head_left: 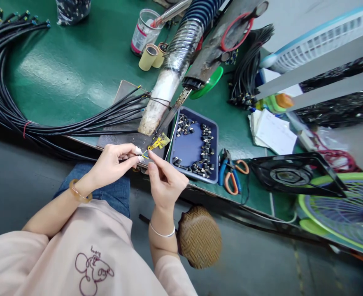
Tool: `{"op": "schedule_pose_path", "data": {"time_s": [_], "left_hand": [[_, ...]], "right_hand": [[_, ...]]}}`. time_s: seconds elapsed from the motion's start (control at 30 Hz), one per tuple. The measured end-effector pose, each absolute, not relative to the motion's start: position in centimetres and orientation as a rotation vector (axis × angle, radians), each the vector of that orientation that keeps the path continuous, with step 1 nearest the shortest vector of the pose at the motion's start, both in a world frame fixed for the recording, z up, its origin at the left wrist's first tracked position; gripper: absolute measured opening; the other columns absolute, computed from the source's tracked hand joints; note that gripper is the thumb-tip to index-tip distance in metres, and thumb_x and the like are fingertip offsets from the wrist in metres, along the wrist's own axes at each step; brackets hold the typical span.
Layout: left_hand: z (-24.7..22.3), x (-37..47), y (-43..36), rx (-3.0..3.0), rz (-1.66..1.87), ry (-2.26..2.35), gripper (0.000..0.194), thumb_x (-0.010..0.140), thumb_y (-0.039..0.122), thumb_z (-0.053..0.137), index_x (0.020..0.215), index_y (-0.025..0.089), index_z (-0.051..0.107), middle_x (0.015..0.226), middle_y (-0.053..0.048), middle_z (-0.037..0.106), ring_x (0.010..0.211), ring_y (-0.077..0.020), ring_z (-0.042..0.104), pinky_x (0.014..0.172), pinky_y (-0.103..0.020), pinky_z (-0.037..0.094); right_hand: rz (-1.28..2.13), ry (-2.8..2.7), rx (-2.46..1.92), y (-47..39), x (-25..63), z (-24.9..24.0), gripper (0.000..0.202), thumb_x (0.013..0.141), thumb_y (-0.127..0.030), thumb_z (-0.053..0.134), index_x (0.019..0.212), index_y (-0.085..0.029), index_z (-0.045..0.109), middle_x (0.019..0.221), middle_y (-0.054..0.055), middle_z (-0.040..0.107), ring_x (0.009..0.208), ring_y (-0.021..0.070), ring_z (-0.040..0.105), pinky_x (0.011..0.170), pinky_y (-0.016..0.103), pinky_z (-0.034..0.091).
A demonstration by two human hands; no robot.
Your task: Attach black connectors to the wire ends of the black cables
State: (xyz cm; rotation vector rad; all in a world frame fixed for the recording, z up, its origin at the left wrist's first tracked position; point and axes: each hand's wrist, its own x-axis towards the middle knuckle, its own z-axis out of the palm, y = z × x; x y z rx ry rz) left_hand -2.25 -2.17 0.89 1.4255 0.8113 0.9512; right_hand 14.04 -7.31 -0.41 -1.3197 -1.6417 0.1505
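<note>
My left hand [116,164] is closed, its wrapped fingertips pinching thin coloured wires [145,155] at the table's front edge. Facing it, my right hand [167,179] has thumb and forefinger drawn together close to the wire tips; what lies between them is too small to make out. Just beyond the fingers is a yellow clip-like piece [159,142], below the tip of a slanting metal bar [177,100]. Black cables [107,119] with coloured wire ends lie across a dark board [122,92] behind my left hand.
A blue-grey tray [186,152] of small black connectors stands right of my hands, beside pliers [229,174]. A ribbed duct [181,53] hangs overhead. Farther right are a black framed fan [292,174] and a green fan [338,205]. A woven stool [200,236] stands below.
</note>
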Motion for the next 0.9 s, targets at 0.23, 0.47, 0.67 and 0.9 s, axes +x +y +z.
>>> {"op": "schedule_pose_path", "data": {"time_s": [0.23,0.47,0.67,0.9], "left_hand": [[0.9,-2.1,-2.1,1.388,0.914,0.83,0.011,0.084,0.024,0.063,0.082,0.013,0.066,0.066,0.0,0.065,0.06,-0.0095,0.059,0.061,-0.02,0.049],[0.6,-1.7,-2.1,1.413,0.863,0.892,0.017,0.083,0.028,0.062,0.075,0.012,0.065,0.067,0.001,0.06,0.062,-0.0084,0.052,0.063,-0.02,0.043],[0.6,-1.4,-1.5,1.465,0.837,0.863,0.025,0.086,0.031,0.057,0.07,0.012,0.062,0.065,0.001,0.056,0.062,-0.0084,0.047,0.061,-0.02,0.039],[0.6,-0.7,-0.8,1.48,0.823,0.931,0.023,0.081,0.027,0.055,0.062,0.013,0.055,0.06,0.003,0.044,0.06,-0.0083,0.039,0.056,-0.021,0.031]], "right_hand": [[0.08,-1.746,-1.27,-7.4,14.8,-0.4,0.016,0.093,-0.024,0.062,0.098,-0.022,0.077,0.052,-0.006,0.058,0.039,0.0078,0.045,0.041,0.023,0.033],[0.042,-1.25,-1.238,-7.2,14.5,-1.0,0.024,0.098,-0.022,0.052,0.121,-0.027,0.059,0.072,-0.005,0.07,0.039,0.0066,0.053,0.039,0.02,0.039],[0.007,-1.544,-1.266,-6.7,14.2,-1.7,0.01,0.087,-0.013,0.069,0.09,-0.022,0.064,0.094,0.002,0.078,0.086,0.0166,0.077,0.073,0.029,0.062],[0.005,-1.552,-1.276,-6.0,13.7,-1.7,0.01,0.087,-0.012,0.067,0.086,-0.022,0.063,0.097,0.005,0.078,0.088,0.0169,0.076,0.073,0.03,0.063]]}}
